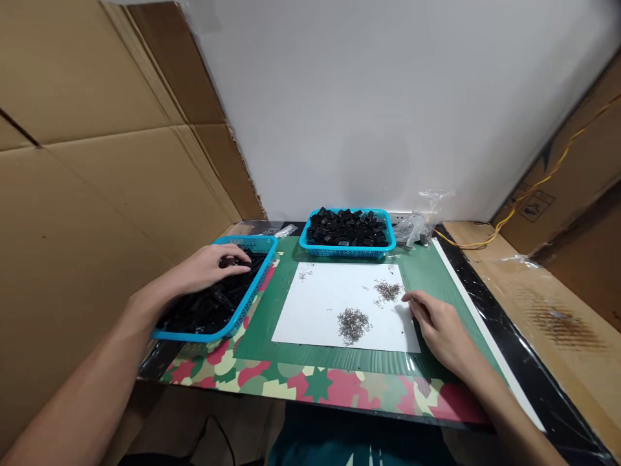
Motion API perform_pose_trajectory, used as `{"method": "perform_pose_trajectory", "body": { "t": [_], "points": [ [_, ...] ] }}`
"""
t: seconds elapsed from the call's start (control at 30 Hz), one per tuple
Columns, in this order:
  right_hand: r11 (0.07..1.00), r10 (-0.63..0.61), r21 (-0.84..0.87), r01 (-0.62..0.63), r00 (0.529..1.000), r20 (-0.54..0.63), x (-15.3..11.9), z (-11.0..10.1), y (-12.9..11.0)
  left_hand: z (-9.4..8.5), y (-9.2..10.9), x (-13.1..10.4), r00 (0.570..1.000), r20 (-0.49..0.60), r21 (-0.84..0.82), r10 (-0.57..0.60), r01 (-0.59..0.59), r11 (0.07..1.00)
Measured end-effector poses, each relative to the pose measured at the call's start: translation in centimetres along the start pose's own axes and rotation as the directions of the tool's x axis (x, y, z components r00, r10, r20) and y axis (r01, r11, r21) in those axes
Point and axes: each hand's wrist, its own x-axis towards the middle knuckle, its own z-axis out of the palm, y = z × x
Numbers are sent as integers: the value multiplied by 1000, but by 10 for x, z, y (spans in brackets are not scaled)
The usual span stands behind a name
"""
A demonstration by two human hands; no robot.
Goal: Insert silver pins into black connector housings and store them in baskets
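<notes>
My left hand [218, 266] reaches over the left blue basket [242, 315], its thumb and fingers apart above the black parts [206, 310] inside. Whether it touches any of them is unclear. At the right edge of a white sheet [310, 310], my right hand [431, 318] has thumb and index finger close together; anything between them is too small to make out. Beside its fingertips lies a small pile of tiny metal pieces [388, 290]. A larger pile of metal pieces [353, 325] sits nearer the front of the sheet, and a few scattered pieces [305, 274] lie at its back left corner.
A second blue basket [347, 251] behind the sheet holds many black pieces [347, 228]. Clear plastic bags [412, 230] lie to its right. Cardboard [97, 194] stands on the left, and a yellow cable [514, 210] runs along the right side.
</notes>
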Motion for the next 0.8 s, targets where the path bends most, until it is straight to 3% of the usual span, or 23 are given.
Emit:
{"method": "perform_pose_trajectory", "body": {
  "t": [0.1,0.2,0.37,0.43,0.47,0.57,0.67,0.8],
  "points": [
    [998,-55,15,54,992,112,15,2,-9,-4,2,-11,990,-121,-34,-75,71,997],
    [998,-62,-3,63,985,159,31,7,-15,-11,9,-29,947,-268,-148,-180,145,978],
    [1000,-29,0,30,974,226,44,20,-10,-17,33,-53,782,-553,-404,-289,52,913],
    [1000,-23,1,23,969,244,43,23,-8,-12,47,-55,743,-577,-530,-338,-25,848],
    [1000,-21,-5,22,969,248,42,23,-7,-7,56,-54,745,-560,-601,-361,-66,797],
    [999,-24,-17,30,963,268,35,21,-8,16,86,-47,823,-463,-767,-328,-186,614],
    [999,-24,42,13,956,291,34,13,-12,47,121,-33,936,-277,-875,-217,-153,459],
    [961,-60,274,-31,946,318,54,-1,-23,87,160,-2,993,-88,-955,-75,-62,289]
  ]
}}
